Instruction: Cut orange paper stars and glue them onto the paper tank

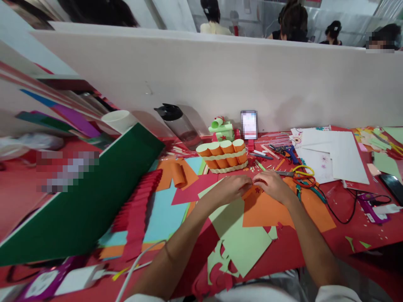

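In the head view, my left hand [235,187] and my right hand [272,184] meet over the orange paper [270,212], fingertips close together. Both have their fingers bent into a pinch; whatever sits between them is too small to make out. A small red star [257,190] lies just below the fingertips. Right behind my hands stands a row of orange paper rolls [224,158] with pale green tops, bound by cream bands. Scissors [291,173] with yellow and red handles lie beside my right hand. Under my left forearm is a pale green sheet [241,235].
A dark green board [94,197] leans at left near pleated red paper [138,205]. Behind are a bottle [181,123], a green paper model [223,131] and a phone [249,125]. White sheets [343,159] and a power strip [373,207] lie right. People sit beyond the partition [220,79].
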Demonstrator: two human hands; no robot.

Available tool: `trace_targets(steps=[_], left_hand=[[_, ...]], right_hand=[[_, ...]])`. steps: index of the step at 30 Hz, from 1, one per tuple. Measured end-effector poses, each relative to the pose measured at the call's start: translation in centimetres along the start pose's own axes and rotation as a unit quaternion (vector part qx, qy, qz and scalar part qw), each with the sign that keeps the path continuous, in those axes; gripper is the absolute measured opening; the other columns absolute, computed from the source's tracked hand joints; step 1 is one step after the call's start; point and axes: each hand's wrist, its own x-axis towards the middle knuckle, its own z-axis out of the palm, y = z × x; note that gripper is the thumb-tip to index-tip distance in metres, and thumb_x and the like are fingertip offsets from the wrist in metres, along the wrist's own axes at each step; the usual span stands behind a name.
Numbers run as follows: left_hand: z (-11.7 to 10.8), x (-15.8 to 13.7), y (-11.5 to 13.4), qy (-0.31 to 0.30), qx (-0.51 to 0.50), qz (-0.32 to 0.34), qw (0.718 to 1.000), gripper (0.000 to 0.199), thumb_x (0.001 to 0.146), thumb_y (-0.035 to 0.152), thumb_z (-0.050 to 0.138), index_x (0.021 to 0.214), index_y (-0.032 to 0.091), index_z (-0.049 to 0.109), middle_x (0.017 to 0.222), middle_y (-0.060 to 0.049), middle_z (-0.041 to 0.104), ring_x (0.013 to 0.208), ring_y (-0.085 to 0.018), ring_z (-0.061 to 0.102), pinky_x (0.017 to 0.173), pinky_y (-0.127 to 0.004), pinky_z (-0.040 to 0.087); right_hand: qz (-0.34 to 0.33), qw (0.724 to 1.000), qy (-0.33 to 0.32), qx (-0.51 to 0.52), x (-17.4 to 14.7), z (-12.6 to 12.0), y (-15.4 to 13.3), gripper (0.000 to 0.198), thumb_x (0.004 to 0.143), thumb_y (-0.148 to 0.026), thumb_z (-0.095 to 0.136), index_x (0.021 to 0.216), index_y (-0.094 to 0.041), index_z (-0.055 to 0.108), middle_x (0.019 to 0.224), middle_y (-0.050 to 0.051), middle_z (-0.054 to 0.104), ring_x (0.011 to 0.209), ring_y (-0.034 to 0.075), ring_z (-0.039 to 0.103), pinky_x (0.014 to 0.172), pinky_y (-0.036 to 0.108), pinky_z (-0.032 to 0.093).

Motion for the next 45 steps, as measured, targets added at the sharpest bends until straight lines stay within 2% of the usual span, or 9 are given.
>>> trace_targets(steps=[4, 7, 12, 19, 25, 28, 31, 39, 45], left_hand=[[-0.6, 1.0, 1.3, -0.081, 0.018, 0.020, 0.996, 0.035, 0.107, 0.035, 0.044, 0.094, 0.023, 0.075, 0.091, -0.009, 0.077, 0.077, -0.024, 0.068, 0.066, -0.031, 0.045], [-1.1, 1.3, 1.6, -0.076, 0.004, 0.013, 0.997, 0.039, 0.108, 0.043, 0.043, 0.096, 0.022, 0.073, 0.086, -0.008, 0.075, 0.072, -0.023, 0.066, 0.062, -0.031, 0.043], [-1.8, 2.1, 1.4, -0.080, -0.024, 0.032, 0.996, 0.026, 0.099, 0.028, 0.050, 0.085, 0.022, 0.071, 0.078, -0.005, 0.072, 0.065, -0.020, 0.060, 0.060, -0.030, 0.039], [-2.6, 2.1, -0.6, -0.034, -0.102, -0.028, 0.994, 0.023, 0.099, 0.037, 0.052, 0.091, 0.022, 0.067, 0.086, -0.004, 0.074, 0.073, -0.020, 0.065, 0.065, -0.029, 0.045], [-2.4, 1.7, -1.2, 0.090, -0.219, -0.053, 0.970, 0.022, 0.103, 0.043, 0.052, 0.111, 0.023, 0.056, 0.076, 0.002, 0.064, 0.065, -0.016, 0.055, 0.061, -0.027, 0.043], [-2.8, 1.7, -0.9, 0.109, -0.227, -0.039, 0.967, 0.025, 0.103, 0.044, 0.052, 0.103, 0.021, 0.063, 0.082, -0.002, 0.069, 0.073, -0.018, 0.061, 0.065, -0.028, 0.046], [-3.3, 1.7, -0.6, 0.123, -0.253, -0.040, 0.959, 0.031, 0.102, 0.046, 0.054, 0.103, 0.020, 0.070, 0.089, -0.004, 0.074, 0.078, -0.018, 0.065, 0.069, -0.029, 0.050], [-3.3, 1.6, -0.6, 0.198, -0.351, -0.052, 0.914, 0.029, 0.097, 0.047, 0.068, 0.104, 0.019, 0.073, 0.093, -0.004, 0.072, 0.079, -0.015, 0.065, 0.071, -0.027, 0.054], [-3.5, 1.5, -0.1, 0.235, -0.380, -0.036, 0.894, 0.032, 0.096, 0.040, 0.070, 0.123, 0.023, 0.065, 0.078, 0.002, 0.062, 0.070, -0.014, 0.065, 0.069, -0.027, 0.054]], right_hand=[[0.009, 1.000, 0.013, 0.004, -0.1, -0.4, 0.2, 0.012, 0.102, -0.013, 0.065, 0.104, -0.021, 0.073, 0.103, 0.004, 0.079, 0.101, 0.022, 0.068, 0.096, 0.034, 0.045], [0.025, 0.999, 0.018, 0.011, -0.2, -0.5, 0.2, 0.013, 0.102, -0.013, 0.065, 0.109, -0.021, 0.072, 0.108, 0.006, 0.079, 0.106, 0.023, 0.069, 0.098, 0.035, 0.046], [0.034, 0.998, 0.044, 0.033, -0.4, -0.4, -0.1, 0.015, 0.104, -0.016, 0.061, 0.114, -0.022, 0.071, 0.113, 0.007, 0.078, 0.108, 0.023, 0.070, 0.099, 0.036, 0.049], [0.068, 0.978, 0.190, -0.052, -1.5, -2.9, 2.3, 0.025, 0.109, -0.022, 0.047, 0.117, -0.021, 0.070, 0.114, 0.011, 0.074, 0.111, 0.026, 0.067, 0.101, 0.040, 0.050], [0.187, 0.948, 0.039, -0.256, -6.2, -7.5, 7.4, 0.030, 0.102, -0.024, 0.058, 0.125, -0.024, 0.076, 0.114, 0.013, 0.070, 0.105, 0.030, 0.064, 0.095, 0.044, 0.050], [0.238, 0.939, -0.004, -0.250, -7.8, -8.5, 8.7, 0.038, 0.104, -0.029, 0.055, 0.138, -0.026, 0.073, 0.122, 0.015, 0.072, 0.111, 0.033, 0.066, 0.098, 0.048, 0.051], [0.231, 0.952, -0.035, -0.200, -8.2, -8.9, 8.9, 0.043, 0.105, -0.030, 0.053, 0.145, -0.026, 0.067, 0.134, 0.014, 0.071, 0.123, 0.033, 0.066, 0.106, 0.051, 0.050], [0.192, 0.970, -0.021, -0.148, -7.5, -9.2, 8.1, 0.044, 0.097, -0.021, 0.057, 0.139, -0.029, 0.071, 0.131, 0.013, 0.071, 0.126, 0.030, 0.065, 0.111, 0.049, 0.050], [0.198, 0.973, 0.023, -0.118, -7.9, -10.0, 7.3, 0.047, 0.094, -0.023, 0.063, 0.140, -0.027, 0.070, 0.124, 0.013, 0.068, 0.123, 0.030, 0.063, 0.114, 0.050, 0.047]])
